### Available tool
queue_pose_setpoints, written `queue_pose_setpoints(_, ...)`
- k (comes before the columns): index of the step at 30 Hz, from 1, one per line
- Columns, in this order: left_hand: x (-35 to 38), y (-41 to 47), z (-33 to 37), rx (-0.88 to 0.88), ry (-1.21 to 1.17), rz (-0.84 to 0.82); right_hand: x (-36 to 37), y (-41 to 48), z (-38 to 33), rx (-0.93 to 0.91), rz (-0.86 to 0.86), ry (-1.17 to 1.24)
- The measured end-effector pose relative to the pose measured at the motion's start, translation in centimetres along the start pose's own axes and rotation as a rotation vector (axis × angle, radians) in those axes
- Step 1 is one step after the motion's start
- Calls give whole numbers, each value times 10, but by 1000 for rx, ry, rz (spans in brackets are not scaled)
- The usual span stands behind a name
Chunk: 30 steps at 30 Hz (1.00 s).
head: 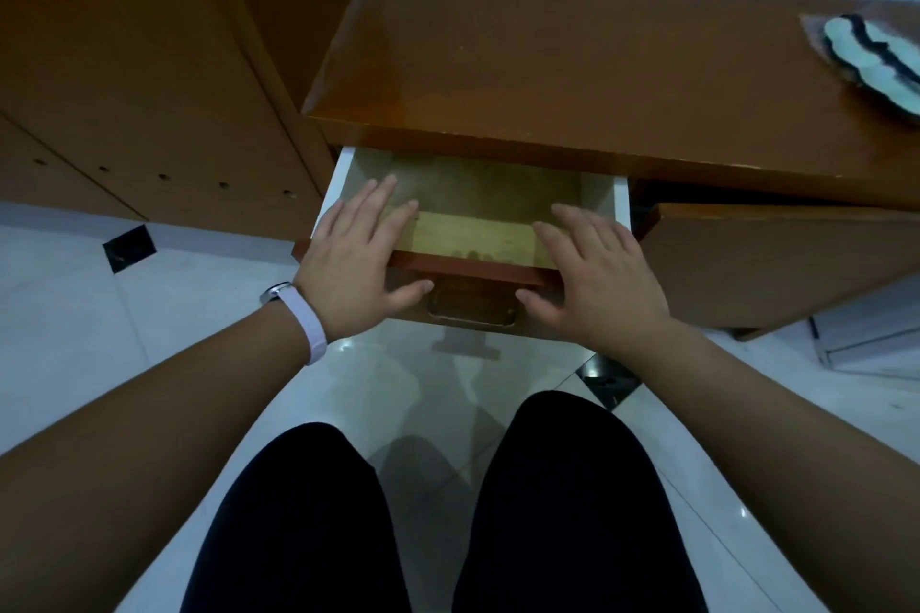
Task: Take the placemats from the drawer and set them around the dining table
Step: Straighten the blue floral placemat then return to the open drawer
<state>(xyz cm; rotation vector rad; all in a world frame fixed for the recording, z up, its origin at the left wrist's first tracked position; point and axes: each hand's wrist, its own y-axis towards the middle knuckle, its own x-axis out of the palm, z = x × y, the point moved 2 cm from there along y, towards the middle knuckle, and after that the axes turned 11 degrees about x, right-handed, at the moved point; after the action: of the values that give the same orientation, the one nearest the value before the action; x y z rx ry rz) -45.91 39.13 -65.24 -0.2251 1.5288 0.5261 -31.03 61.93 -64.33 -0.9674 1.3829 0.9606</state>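
Observation:
A wooden drawer stands pulled out from under the brown cabinet top. Its yellowish bottom shows and I see nothing lying inside. My left hand rests flat over the drawer's left front corner, fingers straight, thumb against the front panel. My right hand lies the same way over the right front corner, thumb near the metal handle. A stack of pale green scalloped placemats with dark edging lies on the cabinet top at the far right, partly cut off by the frame.
A cabinet door hangs ajar right of the drawer. A tall wooden cupboard stands at the left. The floor is glossy white tile with small black insets. My knees in dark trousers are below.

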Motion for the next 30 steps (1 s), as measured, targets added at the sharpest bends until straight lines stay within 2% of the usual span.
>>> queue_pose_setpoints(9,-6,49,-17,-120,55,-15,-1,40,17,134,52,0)
queue_pose_setpoints(14,-8,73,-17,-84,112,-24,-6,52,20,133,120,-24)
queue_pose_setpoints(23,-3,94,-32,-44,162,-41,-8,77,28,92,142,-64)
queue_pose_setpoints(30,4,108,-38,-29,196,28,-1,93,31,108,230,-85)
